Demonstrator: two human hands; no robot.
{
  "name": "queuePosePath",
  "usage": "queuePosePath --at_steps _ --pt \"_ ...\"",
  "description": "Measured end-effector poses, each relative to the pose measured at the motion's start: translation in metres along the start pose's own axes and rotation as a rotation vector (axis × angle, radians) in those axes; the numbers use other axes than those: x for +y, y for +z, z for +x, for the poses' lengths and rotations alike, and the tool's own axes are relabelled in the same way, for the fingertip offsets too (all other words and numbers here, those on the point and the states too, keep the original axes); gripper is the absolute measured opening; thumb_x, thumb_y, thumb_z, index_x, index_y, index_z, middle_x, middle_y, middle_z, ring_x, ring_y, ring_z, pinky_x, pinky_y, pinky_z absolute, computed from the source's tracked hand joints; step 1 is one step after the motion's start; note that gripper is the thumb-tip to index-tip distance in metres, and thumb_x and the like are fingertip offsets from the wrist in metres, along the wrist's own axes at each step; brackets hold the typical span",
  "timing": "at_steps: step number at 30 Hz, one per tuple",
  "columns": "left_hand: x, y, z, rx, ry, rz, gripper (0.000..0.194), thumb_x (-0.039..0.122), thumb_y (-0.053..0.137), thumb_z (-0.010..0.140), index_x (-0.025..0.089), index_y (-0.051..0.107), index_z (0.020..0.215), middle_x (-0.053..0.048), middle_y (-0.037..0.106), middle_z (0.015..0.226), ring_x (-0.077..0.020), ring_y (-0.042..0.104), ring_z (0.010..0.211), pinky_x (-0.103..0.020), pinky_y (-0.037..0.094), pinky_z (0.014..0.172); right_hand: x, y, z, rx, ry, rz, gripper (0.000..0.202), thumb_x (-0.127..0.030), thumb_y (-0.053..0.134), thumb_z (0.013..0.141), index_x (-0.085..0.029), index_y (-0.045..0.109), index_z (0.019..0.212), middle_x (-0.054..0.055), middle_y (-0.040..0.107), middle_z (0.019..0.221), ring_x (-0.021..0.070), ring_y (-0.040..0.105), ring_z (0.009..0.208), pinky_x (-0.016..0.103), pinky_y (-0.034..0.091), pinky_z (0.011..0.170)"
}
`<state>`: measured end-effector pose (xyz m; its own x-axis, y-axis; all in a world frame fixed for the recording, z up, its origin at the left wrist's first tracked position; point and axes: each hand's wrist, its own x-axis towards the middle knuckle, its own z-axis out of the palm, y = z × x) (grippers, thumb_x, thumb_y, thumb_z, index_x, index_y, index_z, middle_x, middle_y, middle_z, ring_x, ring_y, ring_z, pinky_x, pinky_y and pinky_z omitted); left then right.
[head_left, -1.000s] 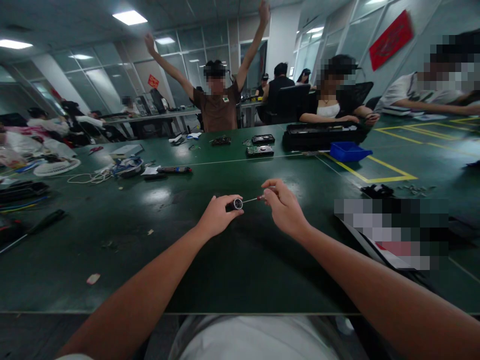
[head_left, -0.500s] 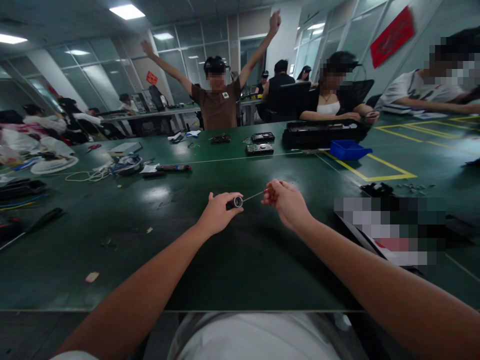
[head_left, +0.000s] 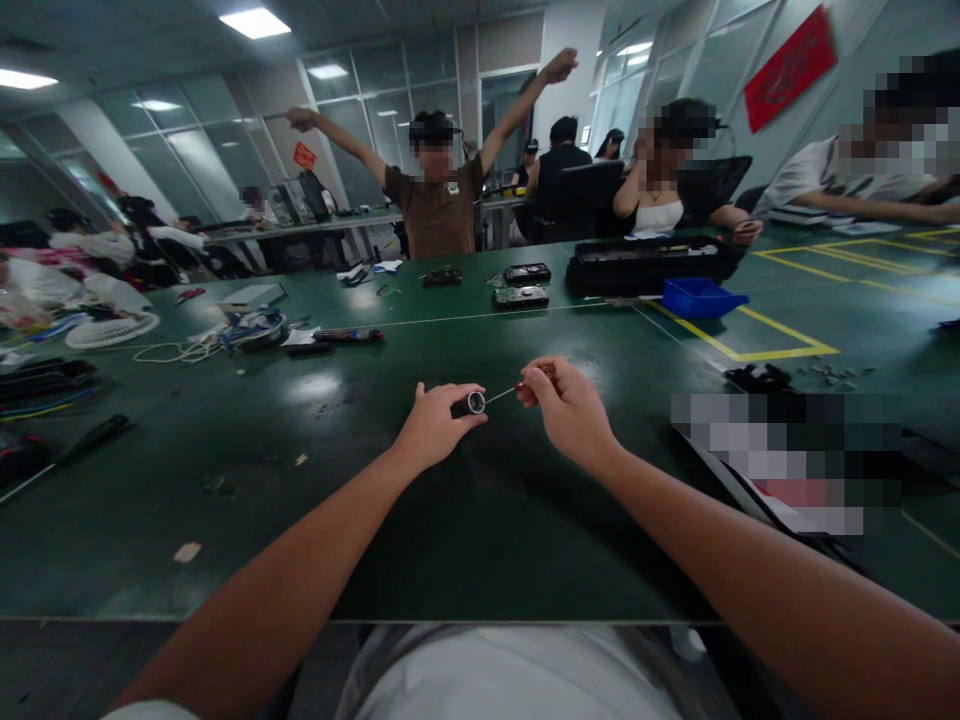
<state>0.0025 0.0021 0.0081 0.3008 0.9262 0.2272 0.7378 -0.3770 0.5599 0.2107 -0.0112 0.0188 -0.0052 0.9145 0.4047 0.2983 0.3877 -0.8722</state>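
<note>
My left hand is closed around a short dark cylinder, whose open end with a silvery rim faces me. To its right, my right hand pinches a thin metal rod by its red end. The rod slants down to the left, and its far tip is at or just beside the cylinder's rim; I cannot tell whether it goes inside. Both hands are over the green table.
A screwdriver lies far left. A pen-like tool, circuit-board parts and a blue tray are farther back. Small screws lie at right, near a partly blurred device. Across the table, a person stretches both arms.
My right hand has moved slightly left toward the cylinder, and less of the rod shows. My left hand stays in place. The person opposite has lowered their raised arms somewhat.
</note>
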Motion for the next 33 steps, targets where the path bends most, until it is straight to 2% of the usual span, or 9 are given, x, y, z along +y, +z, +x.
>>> queuePosePath --at_steps 4,9,16,21,27,33 --pt "-0.001 0.0 0.0 0.004 0.02 -0.004 0.037 0.036 0.071 0.084 0.03 0.066 0.121 -0.005 0.066 0.126 -0.0279 0.055 0.123 -0.065 0.002 0.118 0.001 0.001 0.0 0.018 -0.016 -0.054 0.021 -0.041 0.047 0.097 -0.023 0.056 0.094 0.003 0.068 0.079 0.0184 0.066 0.072 0.035 0.052 0.069" --pt "-0.004 0.002 0.0 0.01 0.032 -0.009 0.037 0.037 0.071 0.084 0.031 0.067 0.12 -0.004 0.067 0.125 -0.0271 0.056 0.122 -0.064 0.001 0.119 0.0 0.003 -0.001 -0.009 0.043 -0.01 0.021 -0.04 0.046 0.097 -0.022 0.057 0.093 0.003 0.068 0.079 0.0181 0.066 0.071 0.034 0.052 0.068" --pt "-0.002 0.001 0.0 0.02 0.024 -0.004 0.037 0.038 0.072 0.084 0.031 0.067 0.12 -0.004 0.068 0.122 -0.0273 0.057 0.119 -0.065 0.004 0.118 -0.001 0.003 -0.005 0.025 -0.051 -0.135 0.021 -0.04 0.045 0.099 -0.023 0.056 0.096 0.003 0.069 0.079 0.0195 0.066 0.074 0.035 0.048 0.07" --pt "-0.001 0.001 0.0 0.003 0.029 0.025 0.037 0.037 0.072 0.084 0.03 0.067 0.12 -0.004 0.067 0.122 -0.0276 0.056 0.12 -0.065 0.004 0.119 -0.001 0.0 -0.003 0.032 -0.023 -0.161 0.021 -0.039 0.045 0.099 -0.023 0.057 0.094 0.002 0.067 0.077 0.0185 0.064 0.071 0.034 0.046 0.068" --pt "-0.002 0.002 -0.001 -0.012 0.03 0.053 0.036 0.035 0.074 0.083 0.03 0.067 0.118 -0.002 0.069 0.119 -0.027 0.056 0.118 -0.066 0.006 0.118 -0.004 -0.006 -0.002 0.131 -0.087 -0.178 0.021 -0.036 0.042 0.1 -0.022 0.056 0.092 0.001 0.064 0.074 0.0174 0.06 0.07 0.033 0.043 0.067" --pt "-0.002 0.002 0.0 -0.037 0.029 0.062 0.036 0.036 0.073 0.084 0.031 0.067 0.119 -0.003 0.068 0.123 -0.0283 0.055 0.121 -0.067 0.007 0.117 -0.006 -0.005 -0.004 0.029 -0.128 -0.175 0.02 -0.037 0.044 0.099 -0.022 0.055 0.093 0.001 0.063 0.073 0.0169 0.061 0.068 0.031 0.043 0.065"
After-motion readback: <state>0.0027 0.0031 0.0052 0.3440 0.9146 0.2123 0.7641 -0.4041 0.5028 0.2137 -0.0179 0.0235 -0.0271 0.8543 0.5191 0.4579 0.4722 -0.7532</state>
